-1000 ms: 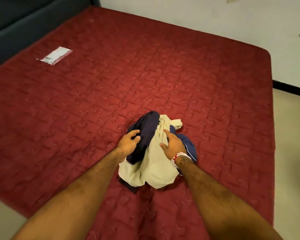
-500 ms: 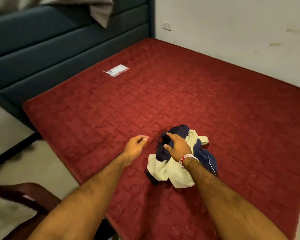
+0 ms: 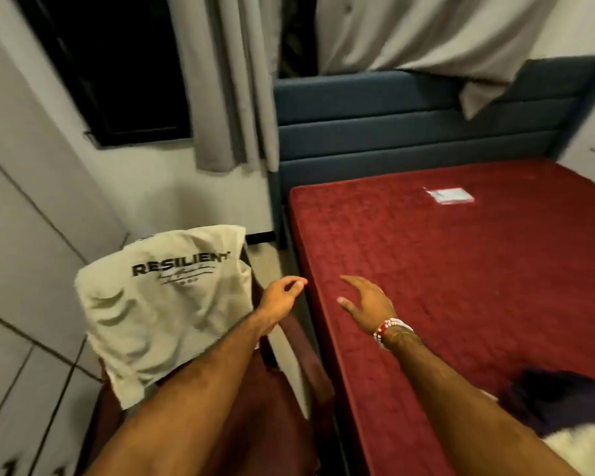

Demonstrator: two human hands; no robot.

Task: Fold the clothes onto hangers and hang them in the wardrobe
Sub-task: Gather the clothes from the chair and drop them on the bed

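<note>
A cream T-shirt [image 3: 158, 310] printed "RESILIENT" is draped over the back of a dark red chair [image 3: 261, 417] at the left, beside the bed. My left hand [image 3: 282, 298] hovers just right of the shirt, fingers loosely curled, holding nothing. My right hand [image 3: 368, 302] floats above the red mattress [image 3: 461, 286] near its left edge, fingers spread and relaxed, empty. A crumpled pile of dark navy and cream clothes [image 3: 564, 407] lies on the mattress at the lower right, partly cut off by the frame. No hanger or wardrobe interior shows.
A blue padded headboard [image 3: 409, 132] stands behind the mattress. Grey curtains [image 3: 234, 80] hang by a dark window [image 3: 110, 63]. White panelled doors [image 3: 14, 269] line the left. A small plastic packet [image 3: 449, 194] lies on the mattress far side. A narrow floor gap separates chair and bed.
My view has swung left from the clothes pile toward the chair. My right hand has let go of the pile, and both hands now hang free near the bed's left edge.
</note>
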